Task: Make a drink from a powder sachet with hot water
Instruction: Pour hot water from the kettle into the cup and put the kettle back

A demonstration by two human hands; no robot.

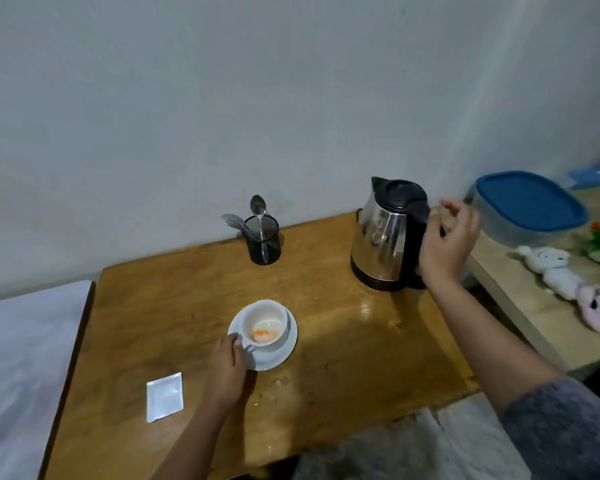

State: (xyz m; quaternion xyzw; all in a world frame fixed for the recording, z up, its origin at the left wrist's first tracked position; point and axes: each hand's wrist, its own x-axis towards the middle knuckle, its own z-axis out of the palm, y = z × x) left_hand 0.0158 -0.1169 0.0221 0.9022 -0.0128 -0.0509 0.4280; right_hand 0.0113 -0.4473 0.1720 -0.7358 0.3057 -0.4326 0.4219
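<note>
A white cup [265, 322] with orange powder in its bottom stands on a white saucer [281, 355] in the middle of the wooden table [343, 358]. My left hand [227, 370] rests at the saucer's near-left rim, its fingers on the cup's handle. A steel electric kettle [383, 237] with a black lid and handle stands at the back right. My right hand [447, 242] hovers at the kettle's handle, fingers curled and apart, not closed on it. A white sachet [164, 396] lies flat on the table at the near left.
A black mesh holder [264, 240] with a spoon and other cutlery stands at the back by the wall. To the right, a lower shelf carries a blue-lidded box [530, 202], soft toys [565, 275] and a small plant. A white surface adjoins the table's left edge.
</note>
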